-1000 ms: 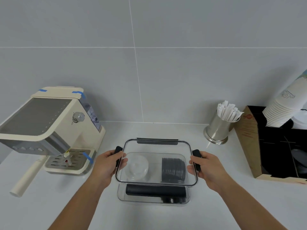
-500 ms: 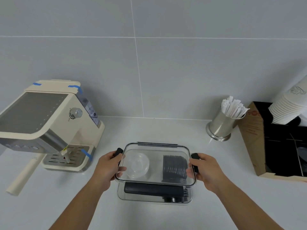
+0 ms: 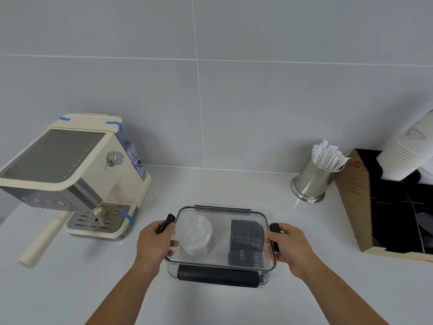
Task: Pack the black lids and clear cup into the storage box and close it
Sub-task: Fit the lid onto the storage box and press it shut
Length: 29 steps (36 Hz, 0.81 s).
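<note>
1. Lower centre of the frame: storage box (image 3: 219,275), clear, standing on the white table (image 3: 234,188). A clear cover (image 3: 221,238) with a dark rim lies over its top; whether it sits fully down cannot be told. A black latch bar (image 3: 218,276) runs along the near side, a second dark bar along the far edge.
2. Inside the box, left half: clear cup (image 3: 196,233), seen through the cover.
3. Inside the box, right half: black lids (image 3: 246,242), a ribbed stack lying on its side, well apart from the cup.
4. Left of the box: left hand (image 3: 153,245), fingers curled round the cover's left edge at the black side latch (image 3: 169,222).
5. Right of the box: right hand (image 3: 289,248), fingers curled round the cover's right edge at the black side latch (image 3: 274,233).
6. Left of the frame: cream espresso machine (image 3: 70,174) with blue tape strips, a metal knob and a drip tray; a cream handle (image 3: 38,245) lies on the table in front of it.
7. Right of centre, near the wall: steel holder (image 3: 311,181) filled with paper-wrapped straws (image 3: 328,156).
8. Right edge: cardboard organiser (image 3: 356,205) with a black divided inside; a tilted stack of white paper cups (image 3: 407,156) leans out of it.
9. Upper frame: grey tiled wall (image 3: 210,90).
</note>
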### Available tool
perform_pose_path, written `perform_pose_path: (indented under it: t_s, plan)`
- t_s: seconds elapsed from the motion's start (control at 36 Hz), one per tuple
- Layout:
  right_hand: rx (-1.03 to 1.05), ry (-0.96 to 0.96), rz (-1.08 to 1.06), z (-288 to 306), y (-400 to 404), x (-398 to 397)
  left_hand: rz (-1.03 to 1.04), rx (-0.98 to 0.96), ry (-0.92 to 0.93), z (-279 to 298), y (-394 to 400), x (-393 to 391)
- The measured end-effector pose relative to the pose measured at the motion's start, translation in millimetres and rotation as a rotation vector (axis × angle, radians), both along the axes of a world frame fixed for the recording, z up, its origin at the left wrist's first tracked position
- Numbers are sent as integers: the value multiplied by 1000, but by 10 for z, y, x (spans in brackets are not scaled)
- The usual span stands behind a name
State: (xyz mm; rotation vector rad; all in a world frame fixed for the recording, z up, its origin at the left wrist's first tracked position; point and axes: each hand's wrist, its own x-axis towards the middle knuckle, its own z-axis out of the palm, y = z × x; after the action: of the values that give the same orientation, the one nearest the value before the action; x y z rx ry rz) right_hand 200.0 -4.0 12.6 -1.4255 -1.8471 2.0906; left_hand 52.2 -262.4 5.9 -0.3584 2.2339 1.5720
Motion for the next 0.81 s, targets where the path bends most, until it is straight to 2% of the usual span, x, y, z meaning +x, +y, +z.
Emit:
perform_pose_path:
  t_s: [0.22, 0.5, 0.81]
  plan:
    - [61, -19, 17, -56, -31, 15, 44, -37, 35, -39, -39, 52]
    - [121, -25, 41, -77, -57, 44, -28, -176, 103, -65, -94, 54]
    - [139, -7, 48, -133, -66, 88, -39, -191, 90, -133, -104, 67]
